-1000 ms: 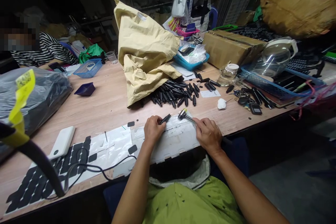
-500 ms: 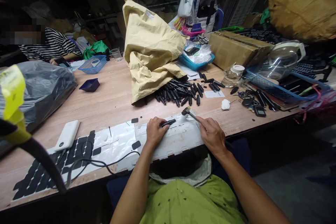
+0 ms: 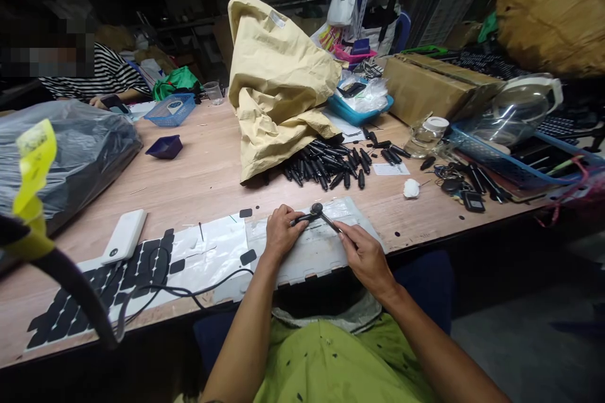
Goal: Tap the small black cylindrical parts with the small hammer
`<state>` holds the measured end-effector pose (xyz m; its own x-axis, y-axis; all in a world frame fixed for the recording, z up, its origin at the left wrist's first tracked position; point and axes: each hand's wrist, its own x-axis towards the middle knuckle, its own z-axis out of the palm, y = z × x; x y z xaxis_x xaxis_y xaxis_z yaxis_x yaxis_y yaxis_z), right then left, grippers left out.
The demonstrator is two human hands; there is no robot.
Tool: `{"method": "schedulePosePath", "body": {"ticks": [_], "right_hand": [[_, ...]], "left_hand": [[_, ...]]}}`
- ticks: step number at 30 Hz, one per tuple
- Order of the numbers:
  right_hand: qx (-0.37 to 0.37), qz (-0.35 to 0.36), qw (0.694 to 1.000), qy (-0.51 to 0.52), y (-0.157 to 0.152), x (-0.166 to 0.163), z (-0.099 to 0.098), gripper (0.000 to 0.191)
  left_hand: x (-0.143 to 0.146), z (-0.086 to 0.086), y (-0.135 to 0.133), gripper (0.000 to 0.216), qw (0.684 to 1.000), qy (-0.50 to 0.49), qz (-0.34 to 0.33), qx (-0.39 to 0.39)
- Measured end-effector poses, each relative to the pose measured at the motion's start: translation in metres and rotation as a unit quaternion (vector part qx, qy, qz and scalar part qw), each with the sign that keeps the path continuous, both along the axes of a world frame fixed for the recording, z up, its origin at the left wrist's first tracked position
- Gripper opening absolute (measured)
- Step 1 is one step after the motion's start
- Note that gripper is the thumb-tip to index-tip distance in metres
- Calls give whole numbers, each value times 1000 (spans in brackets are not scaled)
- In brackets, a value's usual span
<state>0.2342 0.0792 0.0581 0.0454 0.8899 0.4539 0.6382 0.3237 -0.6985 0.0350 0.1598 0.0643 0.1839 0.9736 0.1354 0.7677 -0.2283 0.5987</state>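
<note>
My left hand (image 3: 282, 230) is closed around a slim black pen-like piece (image 3: 300, 219), held low over a white board (image 3: 326, 252) at the table's front edge. In my right hand (image 3: 366, 254) is the handle of a small hammer (image 3: 331, 222). The hammer's dark head is at the right end of the black piece; whether they touch I cannot tell. Beyond my hands, a heap of similar black pieces (image 3: 321, 164) spills from the mouth of a large tan paper bag (image 3: 278, 94).
To the left are a white power bank (image 3: 125, 236) with a cable, a sheet of black stickers (image 3: 94, 289) and a grey plastic bag (image 3: 66, 151). Keys (image 3: 454, 186), a glass jar (image 3: 428, 135) and a blue basket (image 3: 534, 164) stand right. A person in stripes (image 3: 113, 72) sits far left.
My right hand has swung the hammer leftward, bringing its head from the right of the black piece to that piece's end. My left hand keeps its hold. The view has shifted slightly.
</note>
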Motion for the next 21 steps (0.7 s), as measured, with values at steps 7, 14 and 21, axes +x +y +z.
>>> {"method": "schedulePosePath", "body": {"ticks": [7,14,21], "right_hand": [[12,6,998,-54,1,-2,-4,36],[17,14,999,-45,1,-7,3,36],[13,27,995,-94,0,-16,2,37]], "left_hand": [[0,-1,2,15,1000,5,-7,1],[-1,0,4,18,1000,-5,-17,-1],[-2,3,5,15,999,-18,-21,-28]]}}
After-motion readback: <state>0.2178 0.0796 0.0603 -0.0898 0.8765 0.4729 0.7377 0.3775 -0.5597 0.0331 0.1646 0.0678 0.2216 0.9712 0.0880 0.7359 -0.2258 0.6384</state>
